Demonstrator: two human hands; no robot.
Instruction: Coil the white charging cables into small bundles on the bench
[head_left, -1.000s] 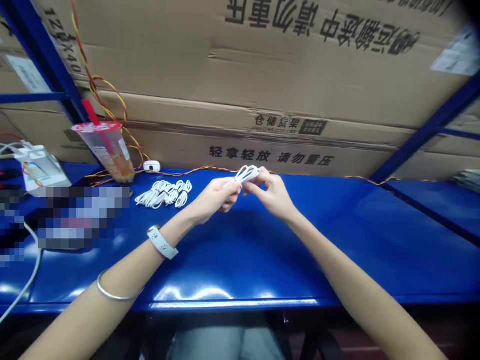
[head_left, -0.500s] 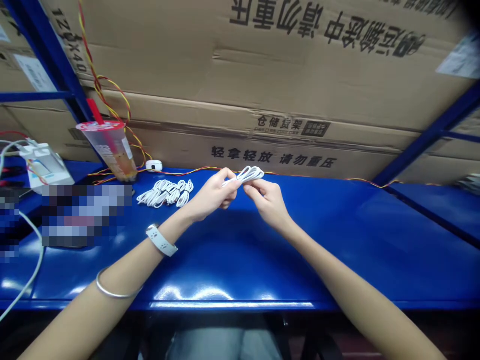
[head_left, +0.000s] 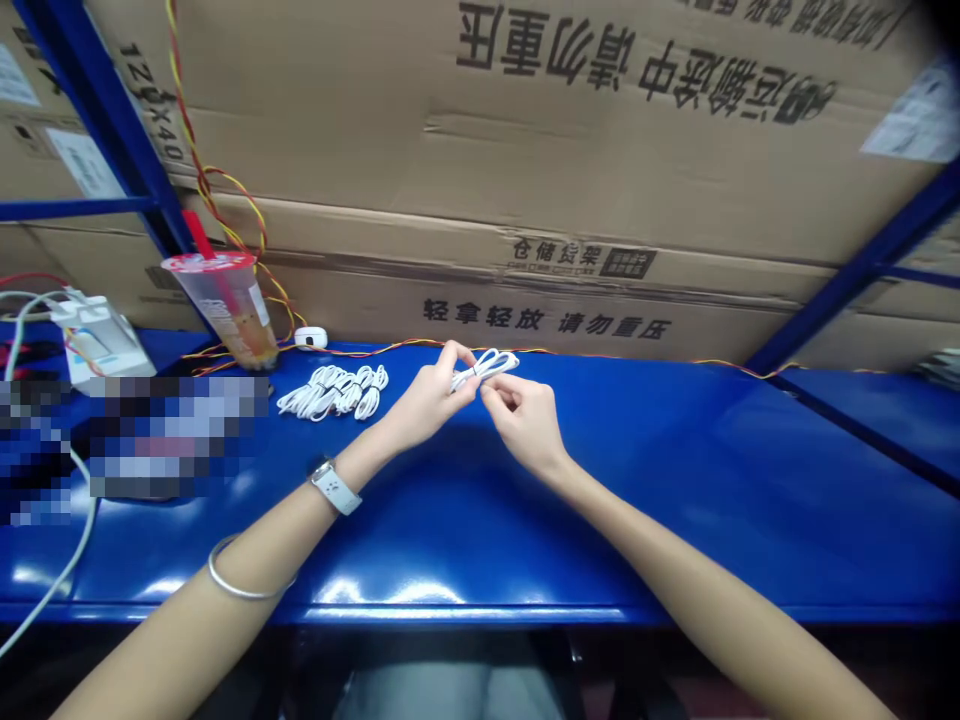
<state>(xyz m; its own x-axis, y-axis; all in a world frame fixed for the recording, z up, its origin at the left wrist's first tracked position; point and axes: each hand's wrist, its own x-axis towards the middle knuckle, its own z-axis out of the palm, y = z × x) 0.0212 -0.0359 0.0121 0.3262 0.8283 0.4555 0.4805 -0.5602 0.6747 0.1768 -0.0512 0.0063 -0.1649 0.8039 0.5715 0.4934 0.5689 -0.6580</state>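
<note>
A white cable [head_left: 498, 363] is folded into a looped bundle above the blue table, with a dark tie at its middle. My left hand [head_left: 441, 388] is closed on the bundle, thumb and fingers pinching it near the tie. Right beside it, my right hand [head_left: 526, 412] is closed in a pinch just under the bundle. Whatever is between those right fingertips is too small to make out. Several more tied white cable bundles [head_left: 334, 391] lie in a row on the table, left of my left hand.
Farther left stand a drink cup [head_left: 229, 305] with a red straw, a white earbud case [head_left: 310, 338] and a white box-shaped device [head_left: 105, 345] with wires. Red and yellow wires [head_left: 360, 352] run along the table's back. Large cardboard boxes [head_left: 375, 220] rise behind, between blue frame posts.
Both hands and the cable bundle have dropped slightly. The bundle has turned so its tied middle shows, and my right fingers have curled into a tighter pinch by it.
</note>
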